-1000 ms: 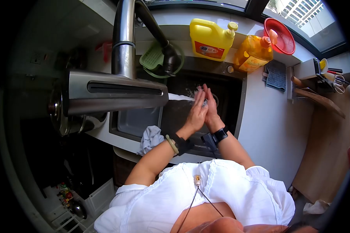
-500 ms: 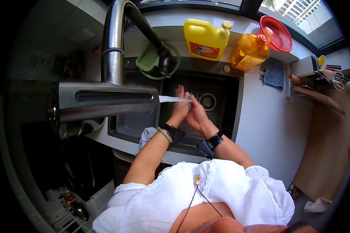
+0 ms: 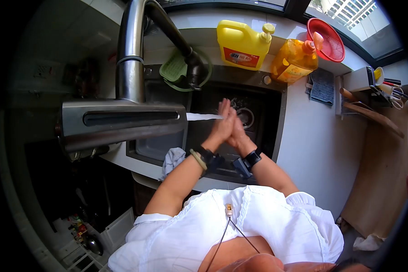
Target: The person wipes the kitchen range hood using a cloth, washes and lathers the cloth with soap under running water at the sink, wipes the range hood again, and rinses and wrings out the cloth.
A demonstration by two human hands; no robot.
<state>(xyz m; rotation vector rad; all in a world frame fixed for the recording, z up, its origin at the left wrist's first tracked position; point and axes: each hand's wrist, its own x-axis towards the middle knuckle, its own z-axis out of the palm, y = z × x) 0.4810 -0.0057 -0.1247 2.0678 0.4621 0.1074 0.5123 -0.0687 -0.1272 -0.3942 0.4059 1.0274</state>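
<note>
Both left hand (image 3: 221, 130) and right hand (image 3: 238, 134) pressed together, seemingly palm to palm, at end of water stream (image 3: 201, 116) from faucet (image 3: 122, 131), above sink (image 3: 240, 78); wrist straps (image 3: 252, 158) could get wet if deflected water splashes back toward them.

Yellow jug (image 3: 244, 44): lettering unreadable | orange bottle (image 3: 294, 60): lettering unreadable
</note>
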